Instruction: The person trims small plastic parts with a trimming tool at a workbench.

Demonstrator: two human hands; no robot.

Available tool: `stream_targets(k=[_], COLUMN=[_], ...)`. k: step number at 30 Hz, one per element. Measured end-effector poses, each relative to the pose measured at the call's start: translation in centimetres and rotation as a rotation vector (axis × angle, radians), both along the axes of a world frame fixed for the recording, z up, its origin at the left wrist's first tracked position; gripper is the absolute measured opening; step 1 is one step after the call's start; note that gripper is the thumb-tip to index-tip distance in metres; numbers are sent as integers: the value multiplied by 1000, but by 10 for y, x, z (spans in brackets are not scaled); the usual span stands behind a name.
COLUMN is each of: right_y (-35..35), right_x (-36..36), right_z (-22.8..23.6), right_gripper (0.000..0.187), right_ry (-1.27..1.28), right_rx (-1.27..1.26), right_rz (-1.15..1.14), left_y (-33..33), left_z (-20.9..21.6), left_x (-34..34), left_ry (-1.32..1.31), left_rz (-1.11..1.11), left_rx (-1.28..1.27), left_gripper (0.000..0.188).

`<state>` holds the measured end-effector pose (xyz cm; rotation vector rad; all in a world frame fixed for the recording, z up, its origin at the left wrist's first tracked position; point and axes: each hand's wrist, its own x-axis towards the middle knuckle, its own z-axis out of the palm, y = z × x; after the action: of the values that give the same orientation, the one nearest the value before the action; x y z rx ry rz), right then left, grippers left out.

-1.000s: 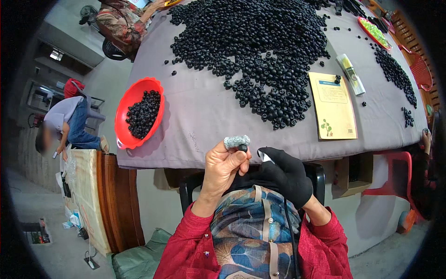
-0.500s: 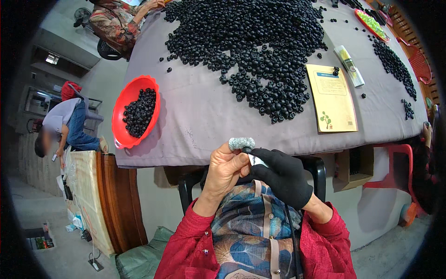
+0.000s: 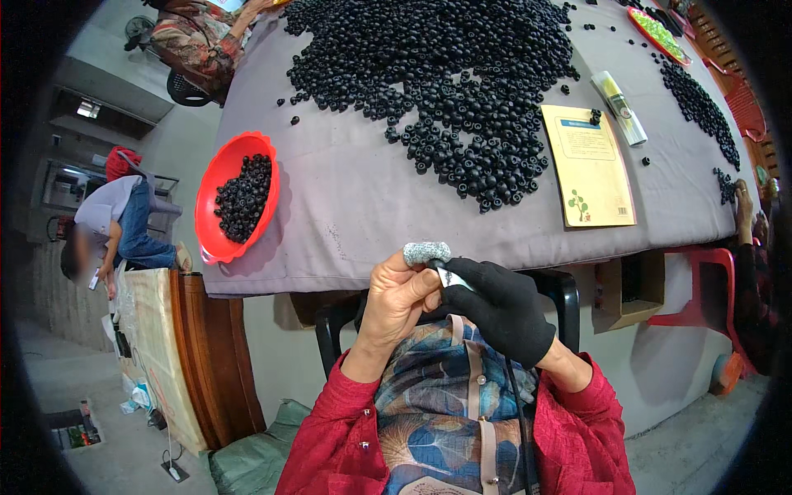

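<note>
My left hand (image 3: 396, 301) is bare except for a grey knitted cover (image 3: 426, 252) on its forefinger. Thumb and forefinger are pressed together at the tips of my right hand (image 3: 499, 309), which wears a black glove. Both hands meet just in front of the table's near edge. Between them shows a small white piece (image 3: 454, 280) with a dark mark, by the gloved thumb. A little dark bit lies at the meeting fingertips, too hidden to name. Beyond my hands spreads a large heap of small round black pieces (image 3: 487, 157), several with a hole or hollow.
A red scalloped bowl (image 3: 206, 210) of black pieces stands left on the grey cloth (image 3: 330, 223). To the right lie a yellow booklet (image 3: 590, 186) and a clear-and-white tube (image 3: 619, 107). Another person's hand (image 3: 744, 210) is by a smaller pile (image 3: 697, 107). A patterned sleeve (image 3: 194, 49) shows far left.
My hands keep nearly the same pinched pose. At the right edge, another person's hand has come up to the table beside the small black pieces. The whole view has shifted slightly.
</note>
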<state>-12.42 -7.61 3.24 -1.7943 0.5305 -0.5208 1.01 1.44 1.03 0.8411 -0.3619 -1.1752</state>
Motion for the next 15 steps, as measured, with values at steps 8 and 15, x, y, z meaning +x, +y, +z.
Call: stream_targets(k=[8, 15], right_y=[0, 0], right_x=[0, 1], right_z=[-4, -4], right_gripper=[29, 29], right_ry=[19, 11], right_rx=[44, 94], right_rz=[7, 8], left_y=[-1, 1], left_z=[0, 1], left_x=[1, 1], left_ry=[20, 34], left_rz=[-13, -12], left_rx=[-10, -10], left_gripper=[20, 20])
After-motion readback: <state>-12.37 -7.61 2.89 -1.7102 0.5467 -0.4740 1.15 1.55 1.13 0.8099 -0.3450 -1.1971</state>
